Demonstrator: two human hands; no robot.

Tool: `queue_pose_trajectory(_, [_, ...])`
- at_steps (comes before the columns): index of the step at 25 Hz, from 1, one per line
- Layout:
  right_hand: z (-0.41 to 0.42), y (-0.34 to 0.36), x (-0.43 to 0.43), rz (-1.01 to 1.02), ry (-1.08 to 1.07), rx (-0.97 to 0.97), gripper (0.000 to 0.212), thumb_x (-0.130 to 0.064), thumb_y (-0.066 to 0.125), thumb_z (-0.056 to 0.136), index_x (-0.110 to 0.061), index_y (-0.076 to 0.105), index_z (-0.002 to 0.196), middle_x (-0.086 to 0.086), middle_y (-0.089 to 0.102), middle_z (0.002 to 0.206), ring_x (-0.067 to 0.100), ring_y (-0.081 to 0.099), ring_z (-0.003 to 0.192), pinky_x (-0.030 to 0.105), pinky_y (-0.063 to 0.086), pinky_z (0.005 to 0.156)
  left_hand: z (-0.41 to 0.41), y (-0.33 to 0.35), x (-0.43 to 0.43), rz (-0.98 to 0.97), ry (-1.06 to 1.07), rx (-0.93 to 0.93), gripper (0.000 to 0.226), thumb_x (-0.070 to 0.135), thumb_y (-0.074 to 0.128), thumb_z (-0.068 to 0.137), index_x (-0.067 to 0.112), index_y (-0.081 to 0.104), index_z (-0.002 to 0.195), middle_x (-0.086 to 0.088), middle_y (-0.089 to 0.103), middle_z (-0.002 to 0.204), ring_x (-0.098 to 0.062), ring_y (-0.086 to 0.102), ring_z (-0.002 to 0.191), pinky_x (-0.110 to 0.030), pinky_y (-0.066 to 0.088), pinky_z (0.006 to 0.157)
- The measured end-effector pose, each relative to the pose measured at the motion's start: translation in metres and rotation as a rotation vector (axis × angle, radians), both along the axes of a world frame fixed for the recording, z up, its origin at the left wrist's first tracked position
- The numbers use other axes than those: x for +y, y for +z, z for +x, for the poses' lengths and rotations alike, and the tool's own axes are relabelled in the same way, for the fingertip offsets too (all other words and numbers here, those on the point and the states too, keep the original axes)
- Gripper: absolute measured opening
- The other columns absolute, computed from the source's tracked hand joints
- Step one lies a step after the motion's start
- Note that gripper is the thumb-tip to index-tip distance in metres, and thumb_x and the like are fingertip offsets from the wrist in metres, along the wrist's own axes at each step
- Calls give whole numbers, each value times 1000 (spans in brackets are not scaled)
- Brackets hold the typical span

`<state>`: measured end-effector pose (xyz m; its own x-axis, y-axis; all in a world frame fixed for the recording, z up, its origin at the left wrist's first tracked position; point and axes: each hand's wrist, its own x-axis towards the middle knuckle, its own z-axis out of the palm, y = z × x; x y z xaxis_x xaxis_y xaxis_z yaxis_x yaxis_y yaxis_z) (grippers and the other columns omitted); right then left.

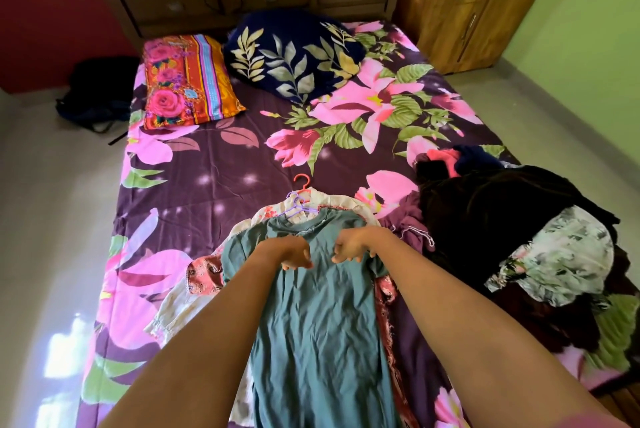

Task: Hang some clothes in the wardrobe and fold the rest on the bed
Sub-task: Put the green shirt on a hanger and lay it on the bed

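Though already threaded onto a hanger, not yet in the wardrobe. Starting at the left: dark bag (97, 95) on the floor, beside the bed (214, 164); then an orange floral pillow (188, 81) at the headboard end. Further in, a cream garment (173, 310) spread flat, mostly covered by the teal garment (322, 323). Laid lengthwise, neck away from the body, hem toward it, long axis running straight up the bed.

Left hand (294, 254) over the chest of the teal cloth, fingers loosely bent, tips on or just above the fabric, cannot tell which; nothing gathered in them. Just beyond, at the neckline, the purple hanger (300, 209), hook pointing away toward the pillows, with a red hanger hook (302, 182) poking out behind it from the cream garment.

Right hand (349, 249) level with the left and close beside it, fingers likewise slack and bent, gripping nothing visible. Purple hook therefore ahead of both sets of fingertips, slightly nearer the left hand. Probably smoothing the front before lifting; next, likely a short reach forward along that axis to the hook or shoulders.

Off to the right, a heaped pile of dark and printed clothes (519, 237), apart from the teal piece. Far upper right, wooden wardrobe (460, 5), doors seemingly shut, well apart from the hanger and on the right hand's side.
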<state>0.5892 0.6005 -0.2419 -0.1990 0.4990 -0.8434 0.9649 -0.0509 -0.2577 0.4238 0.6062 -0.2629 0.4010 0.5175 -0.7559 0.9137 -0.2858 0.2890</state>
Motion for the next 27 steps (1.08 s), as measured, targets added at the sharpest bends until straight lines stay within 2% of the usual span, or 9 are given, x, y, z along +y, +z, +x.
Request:
queue_pose_trajectory(7, [5,-27,16,1,11,57,44,-32,48,99,3,53,125,19,54,130,33,57,115,21,38,49,-1,-21,15,54,-12,17,41,36,50,96,11,55,127,-9,54,134,-26,50,121,-41,40,103])
queue_pose_trajectory(9, [6,-47,30,-7,12,94,40,-30,49,99,5,56,118,21,57,122,34,59,108,25,47,58,-3,-36,26,48,14,19,42,38,50,95,12,54,128,-9,53,135,-27,49,123,-39,39,104])
queue_pose_trajectory(12, [7,-83,54,32,-27,119,32,-27,51,98,5,55,94,19,59,91,32,58,91,33,48,69,-7,-67,48,33,39,9,42,38,50,95,13,54,129,-8,52,136,-25,48,124,-37,38,104])
queue_pose_trajectory(14, [7,-103,67,76,-56,124,38,-24,53,96,13,59,100,29,61,97,38,60,96,39,48,77,-11,-85,60,21,45,12,40,37,50,95,12,55,127,-9,54,133,-26,49,121,-36,39,100])
queue_pose_trajectory(16, [5,-125,83,119,-81,139,38,-21,54,94,16,58,103,29,61,86,38,60,82,37,47,68,-14,-104,74,11,50,24,38,36,49,96,11,56,124,-11,56,128,-27,52,117,-35,41,96])
queue_pose_trajectory(18, [3,-145,101,151,-94,123,27,-17,53,94,9,60,89,15,53,66,27,51,65,29,36,51,-18,-123,91,-5,58,22,37,34,49,96,10,57,124,-11,58,127,-27,53,116,-34,41,95])
queue_pose_trajectory(22, [-2,-184,137,198,-118,113,20,-16,52,93,3,58,90,11,52,73,20,45,58,31,37,62,-25,-159,121,-22,94,30,38,34,50,96,10,56,124,-10,58,128,-26,54,116,-34,42,95])
queue_pose_trajectory(24, [-3,-200,155,227,-102,95,18,-20,51,95,-3,55,91,10,52,79,25,55,73,34,39,67,-29,-179,137,-26,122,30,37,33,51,95,11,57,124,-8,58,129,-25,53,118,-33,42,95])
queue_pose_trajectory(27, [-1,-219,180,308,-46,46,24,-19,47,96,-6,54,116,14,55,118,31,53,113,37,43,85,-33,-207,159,-37,152,15,36,34,51,94,14,58,122,-8,58,128,-24,54,117,-34,43,97])
